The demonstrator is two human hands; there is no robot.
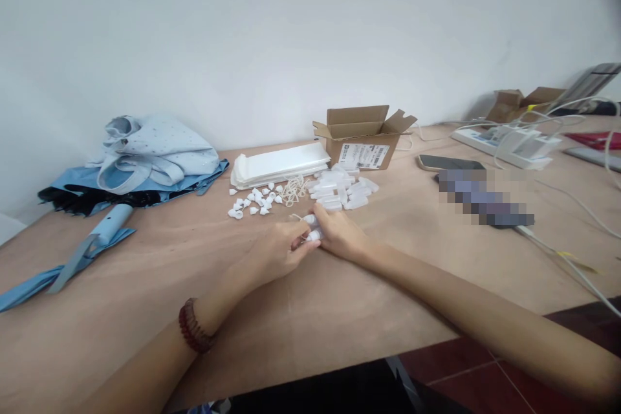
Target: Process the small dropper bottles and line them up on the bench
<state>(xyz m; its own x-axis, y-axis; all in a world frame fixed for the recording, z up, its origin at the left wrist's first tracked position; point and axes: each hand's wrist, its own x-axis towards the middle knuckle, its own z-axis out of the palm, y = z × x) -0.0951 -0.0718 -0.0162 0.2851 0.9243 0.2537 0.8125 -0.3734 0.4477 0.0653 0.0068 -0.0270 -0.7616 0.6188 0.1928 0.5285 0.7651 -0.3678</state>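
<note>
My left hand (277,250) and my right hand (339,233) meet on the wooden table (145,310), fingers pinched together around a small white plastic bottle (311,226) with a thin string loop. Just beyond them lie a pile of small translucent bottles (342,189), a scatter of white caps (252,202), and a bundle of thin string loops (294,189). A stack of white bags (279,165) lies behind the caps. My left wrist carries a dark red bead bracelet (194,326).
An open cardboard box (361,136) stands behind the bottles. A folded blue umbrella and light blue cloth (140,155) lie at the left. At the right are a phone (449,163), a white power strip (504,141) with cables, and more boxes (524,102).
</note>
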